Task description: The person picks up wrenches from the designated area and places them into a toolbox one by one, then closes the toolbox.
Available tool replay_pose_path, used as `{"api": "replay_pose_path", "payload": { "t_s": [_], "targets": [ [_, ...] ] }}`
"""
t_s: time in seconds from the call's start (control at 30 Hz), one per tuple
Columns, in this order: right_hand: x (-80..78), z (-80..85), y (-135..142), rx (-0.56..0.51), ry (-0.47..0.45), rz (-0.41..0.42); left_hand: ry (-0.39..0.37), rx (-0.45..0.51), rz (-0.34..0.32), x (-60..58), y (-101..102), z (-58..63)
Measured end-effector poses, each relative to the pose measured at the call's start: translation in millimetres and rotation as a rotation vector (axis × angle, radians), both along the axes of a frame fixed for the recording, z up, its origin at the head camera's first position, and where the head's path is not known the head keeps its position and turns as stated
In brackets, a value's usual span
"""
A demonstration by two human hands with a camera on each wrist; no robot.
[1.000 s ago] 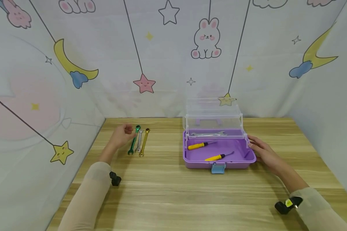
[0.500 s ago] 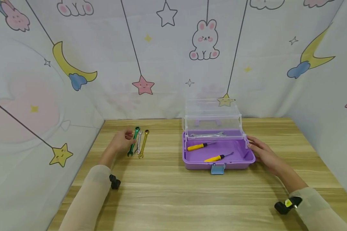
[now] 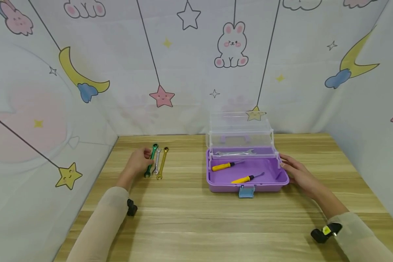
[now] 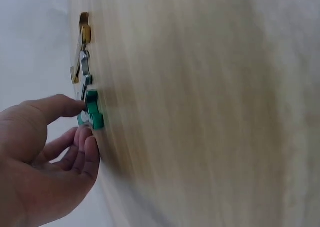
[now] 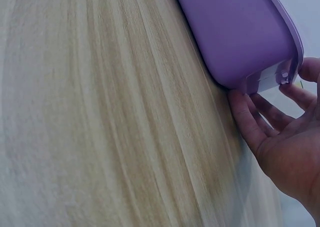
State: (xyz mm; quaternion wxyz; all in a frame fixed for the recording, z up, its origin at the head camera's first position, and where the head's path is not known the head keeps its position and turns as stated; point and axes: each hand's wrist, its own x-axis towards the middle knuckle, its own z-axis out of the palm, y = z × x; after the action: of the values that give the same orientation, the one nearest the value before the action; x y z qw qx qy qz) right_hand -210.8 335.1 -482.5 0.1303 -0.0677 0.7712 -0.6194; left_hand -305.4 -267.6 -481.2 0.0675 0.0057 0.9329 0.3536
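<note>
On the left of the table, my left hand (image 3: 139, 161) pinches a green combination wrench (image 3: 149, 168) between thumb and fingers. In the left wrist view the thumb lies on one side of the green wrench (image 4: 92, 104), with curled fingers on the other. A silver wrench (image 3: 157, 164) and a gold wrench (image 3: 163, 162) lie just right of it. My right hand (image 3: 301, 176) holds the right end of a purple toolbox (image 3: 227, 187). The right wrist view shows its thumb at the rim and its fingers against the end wall of the toolbox (image 5: 240, 32).
The toolbox's clear lid (image 3: 240, 122) stands raised at the back. Inside are two yellow-handled screwdrivers, one (image 3: 222, 166) behind the other (image 3: 243, 179). A silver wrench (image 3: 234, 153) lies in the raised clear tray. A blue latch (image 3: 246, 191) hangs at the front. Printed cloth (image 3: 190, 65) borders the table.
My left hand has moved slightly right and down, its thumb now over the green wrench. My right hand stays at the toolbox. The head view has shifted a little.
</note>
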Motion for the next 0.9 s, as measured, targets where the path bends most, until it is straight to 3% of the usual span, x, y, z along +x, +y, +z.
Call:
{"api": "replay_pose_path", "payload": {
  "t_s": [0.4, 0.73, 0.9],
  "targets": [
    [-0.7, -3.0, 1.3, 0.001, 0.003, -0.005, 0.036, -0.139, 0.114, 2.7, 9.9, 5.3],
    [-0.2, -3.9, 1.1, 0.001, -0.001, -0.007, 0.065, -0.135, 0.079, 0.4, 2.8, 0.7],
    [-0.6, -3.3, 0.6, -0.005, 0.002, -0.006, 0.04, -0.134, 0.077, 0.3, 1.1, 2.7]
  ]
}}
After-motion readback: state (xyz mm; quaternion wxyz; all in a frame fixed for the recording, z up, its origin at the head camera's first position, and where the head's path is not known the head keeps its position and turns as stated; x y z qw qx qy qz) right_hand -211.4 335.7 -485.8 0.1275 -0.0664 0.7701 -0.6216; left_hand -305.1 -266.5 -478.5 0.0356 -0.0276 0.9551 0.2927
